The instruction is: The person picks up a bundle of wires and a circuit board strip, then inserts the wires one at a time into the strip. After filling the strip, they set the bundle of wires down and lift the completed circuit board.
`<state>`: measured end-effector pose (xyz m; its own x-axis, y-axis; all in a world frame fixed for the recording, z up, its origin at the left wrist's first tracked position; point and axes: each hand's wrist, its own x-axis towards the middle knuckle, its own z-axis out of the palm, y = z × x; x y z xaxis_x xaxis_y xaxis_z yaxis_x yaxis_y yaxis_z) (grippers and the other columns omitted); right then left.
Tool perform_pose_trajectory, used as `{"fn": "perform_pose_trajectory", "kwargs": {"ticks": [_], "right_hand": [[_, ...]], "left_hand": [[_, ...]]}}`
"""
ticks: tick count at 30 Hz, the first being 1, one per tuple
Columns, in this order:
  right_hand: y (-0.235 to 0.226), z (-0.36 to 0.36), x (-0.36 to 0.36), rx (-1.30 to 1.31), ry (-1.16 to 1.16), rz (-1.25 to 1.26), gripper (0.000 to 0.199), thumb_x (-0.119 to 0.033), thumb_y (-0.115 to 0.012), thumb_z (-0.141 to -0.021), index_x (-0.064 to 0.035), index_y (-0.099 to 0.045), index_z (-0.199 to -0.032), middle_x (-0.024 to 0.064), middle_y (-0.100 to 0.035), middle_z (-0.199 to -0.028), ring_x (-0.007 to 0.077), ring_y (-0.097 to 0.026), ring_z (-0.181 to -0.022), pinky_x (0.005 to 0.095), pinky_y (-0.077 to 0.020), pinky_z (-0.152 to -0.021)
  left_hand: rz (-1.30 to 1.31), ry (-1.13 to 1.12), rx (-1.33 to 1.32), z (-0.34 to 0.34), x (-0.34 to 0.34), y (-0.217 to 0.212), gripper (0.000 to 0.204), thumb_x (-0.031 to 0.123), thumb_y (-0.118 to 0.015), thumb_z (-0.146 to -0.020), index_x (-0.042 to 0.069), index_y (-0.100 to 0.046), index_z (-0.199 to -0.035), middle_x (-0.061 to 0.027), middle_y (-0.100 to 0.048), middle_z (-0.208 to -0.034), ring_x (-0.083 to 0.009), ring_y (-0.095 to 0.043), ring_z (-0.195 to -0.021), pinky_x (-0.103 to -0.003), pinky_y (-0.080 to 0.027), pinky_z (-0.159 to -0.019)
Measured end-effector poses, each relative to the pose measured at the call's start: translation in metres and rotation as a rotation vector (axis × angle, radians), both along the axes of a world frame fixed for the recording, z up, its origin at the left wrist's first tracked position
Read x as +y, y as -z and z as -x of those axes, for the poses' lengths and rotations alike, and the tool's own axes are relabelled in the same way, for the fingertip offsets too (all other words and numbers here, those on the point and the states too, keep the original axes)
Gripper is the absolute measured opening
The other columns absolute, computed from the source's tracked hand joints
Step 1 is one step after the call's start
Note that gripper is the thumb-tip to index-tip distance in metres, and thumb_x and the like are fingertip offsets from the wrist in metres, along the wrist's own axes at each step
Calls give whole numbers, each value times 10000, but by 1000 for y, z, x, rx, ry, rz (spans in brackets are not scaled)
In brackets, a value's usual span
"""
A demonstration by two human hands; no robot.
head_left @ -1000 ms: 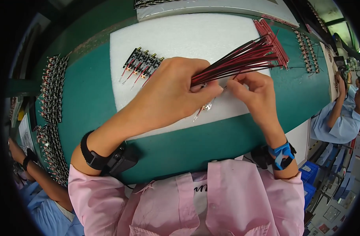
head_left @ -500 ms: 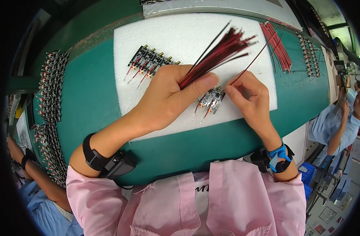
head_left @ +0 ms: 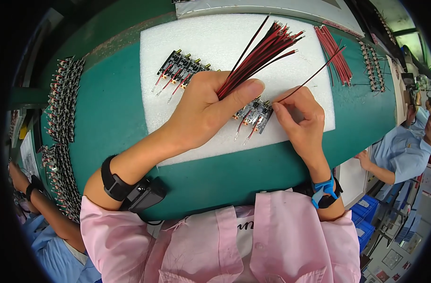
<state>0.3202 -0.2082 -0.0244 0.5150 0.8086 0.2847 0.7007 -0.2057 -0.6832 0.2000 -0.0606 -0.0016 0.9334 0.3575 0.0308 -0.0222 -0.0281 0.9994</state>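
Observation:
A thick bundle of red and black wires fans up and to the right out of my left hand, which is closed round its lower end. My right hand pinches one dark wire by its near end between thumb and forefinger. That pinch lies at the right end of a strip of small circuit boards. Red leads hang from the boards, and my left hand hides the strip's middle. The strip's far left part shows beyond my left wrist. Whether the wire touches a board I cannot tell.
A white foam sheet lies under the work on a green table. Finished-looking board strips line the left edge. More red and black wires and small parts lie at the right. Co-workers in blue sit on both sides.
My right hand has turned slightly, and its wire now slants lower, toward the right. The foam sheet and strip appear shifted slightly right. A co-worker's hand at the right has come down to the table.

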Motion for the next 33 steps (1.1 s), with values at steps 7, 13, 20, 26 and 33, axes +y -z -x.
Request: {"fn": "perform_pose_trajectory", "kwargs": {"ticks": [7, 13, 20, 26, 33], "right_hand": [[2, 0, 0, 86, 6, -34, 53, -1, -576, -673, 20, -551, -714, 46, -507, -711, 122, -485, -660, 219, -387, -606], [3, -1, 0, 98, -8, -36, 57, 0, -578, -678, 22, -552, -723, 46, -512, -724, 122, -485, -665, 218, -386, -607], [2, -2, -2, 84, -18, -29, 58, 3, -575, -683, 25, -558, -734, 55, -518, -729, 133, -490, -675, 227, -390, -609], [1, -1, -1, 38, -40, -22, 66, 0, -586, -677, 26, -563, -733, 64, -527, -736, 143, -496, -681, 233, -392, -611], [-1, -4, 0, -106, -97, -48, 80, 12, -595, -651, 21, -570, -727, 82, -541, -739, 184, -503, -675, 248, -400, -611]], "left_hand": [[-23, 13, 7, -1, 2, 0, 359, 271, -503, -824, -11, -480, -603, 30, -304, -479, -46, -275, -480, -233, -219, -412], [-22, 21, 24, -1, 1, -2, 346, 265, -505, -823, -23, -499, -630, 25, -320, -484, -47, -285, -485, -230, -228, -416], [6, 47, 33, 0, 1, -5, 350, 274, -501, -825, -38, -523, -667, 28, -346, -498, -46, -300, -501, -225, -242, -427], [33, 57, 57, 1, 1, -7, 345, 281, -500, -824, -38, -546, -702, 28, -364, -507, -43, -303, -509, -220, -244, -431], [14, 45, 37, -1, 2, -4, 368, 301, -505, -819, -16, -515, -633, 30, -354, -492, -44, -301, -484, -223, -249, -420]]}}
